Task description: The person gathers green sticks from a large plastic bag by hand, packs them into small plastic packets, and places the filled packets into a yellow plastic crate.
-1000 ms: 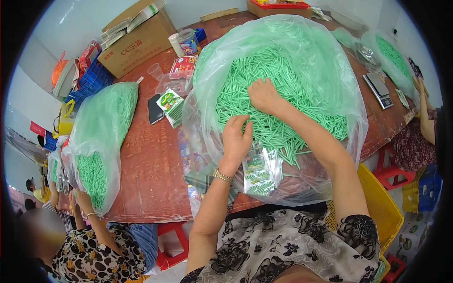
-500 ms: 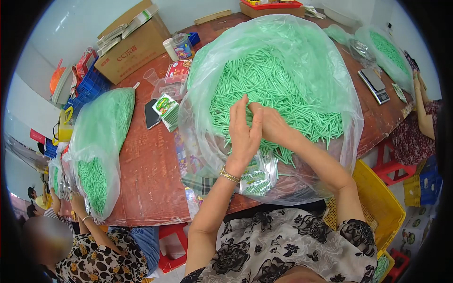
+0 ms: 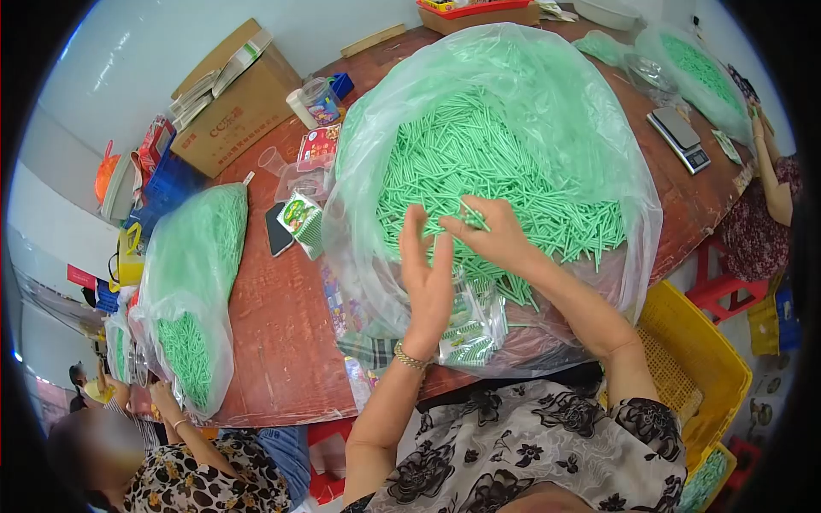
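Note:
A large clear plastic bag lies open on the red table, full of thin green sticks. Over the near part of the heap, my right hand pinches a few green sticks between thumb and fingers. Just left of it is my left hand, upright, its fingers and thumb apart with nothing visible between them. Shiny green-and-white printed packets lie below the heap, beside my left wrist. Left of the bag, a green-and-white packet stack rests next to a dark phone.
Another bag of green sticks lies at left, near a co-worker's hands. A carton, a jar and a red tray stand behind. At right are a scale, another co-worker and a yellow crate.
My hands came together over the heap, then moved apart. My right hand has drawn back from deeper in the sticks and now shows sticks in its fingers. The view has shifted slightly.

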`<state>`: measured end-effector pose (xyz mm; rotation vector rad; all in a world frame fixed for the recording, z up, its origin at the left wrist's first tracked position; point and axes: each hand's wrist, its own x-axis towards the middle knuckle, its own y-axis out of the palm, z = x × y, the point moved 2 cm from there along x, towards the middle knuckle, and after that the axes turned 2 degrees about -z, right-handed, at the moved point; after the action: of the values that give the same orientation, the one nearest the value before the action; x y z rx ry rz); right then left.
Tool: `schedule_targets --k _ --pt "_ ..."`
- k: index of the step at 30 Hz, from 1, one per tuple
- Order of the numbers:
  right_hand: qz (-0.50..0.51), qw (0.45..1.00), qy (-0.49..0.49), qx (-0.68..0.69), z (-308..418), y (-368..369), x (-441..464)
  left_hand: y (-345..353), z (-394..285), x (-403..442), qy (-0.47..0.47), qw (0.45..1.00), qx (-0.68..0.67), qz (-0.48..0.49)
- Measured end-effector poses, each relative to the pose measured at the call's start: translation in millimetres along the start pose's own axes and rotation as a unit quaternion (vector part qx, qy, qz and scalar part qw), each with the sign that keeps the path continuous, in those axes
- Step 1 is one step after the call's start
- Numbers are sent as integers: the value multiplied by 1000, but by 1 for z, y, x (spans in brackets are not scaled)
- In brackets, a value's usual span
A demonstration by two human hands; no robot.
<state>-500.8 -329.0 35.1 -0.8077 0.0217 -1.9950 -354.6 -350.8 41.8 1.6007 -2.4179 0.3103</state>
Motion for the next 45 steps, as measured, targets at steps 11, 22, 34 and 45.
schedule_targets --k 11,22,34,45 --pt "-20 991 -126 -49 -26 8 -8 34 25 14 -215 921 -316 76" --pt "78 927 -18 -366 -27 -35 4 -23 11 69 240 865 441 -6" --pt "-60 994 7 -88 -44 -34 4 -1 78 139 253 764 556 207" --pt "-15 990 124 57 -63 -17 2 1 57 129 135 954 258 78"
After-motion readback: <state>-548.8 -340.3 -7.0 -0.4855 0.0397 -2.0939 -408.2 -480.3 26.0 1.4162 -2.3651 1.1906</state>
